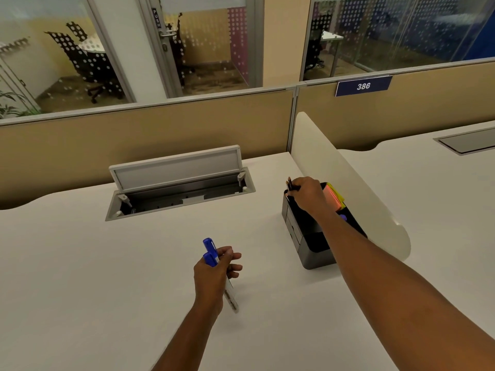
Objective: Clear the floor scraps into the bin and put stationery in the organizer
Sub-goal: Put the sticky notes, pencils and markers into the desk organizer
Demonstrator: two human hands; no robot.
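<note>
Two hands work over a white desk (80, 263) before glass-walled rooms: left (214, 269) gripping blue-capped markers (211, 254), right (305, 192) pinching pencils (290, 185).

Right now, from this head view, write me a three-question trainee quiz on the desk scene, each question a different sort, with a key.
1. True or false: the left hand holds two blue-capped markers above the desk.
2. Multiple choice: where is the right hand? A) inside the open cable tray; B) over the far end of the black organizer, gripping pencils; C) flat on the desk.
3. Fill in: the pink and yellow sticky notes sit in the ____.

Key: 1 true; 2 B; 3 organizer.
</note>
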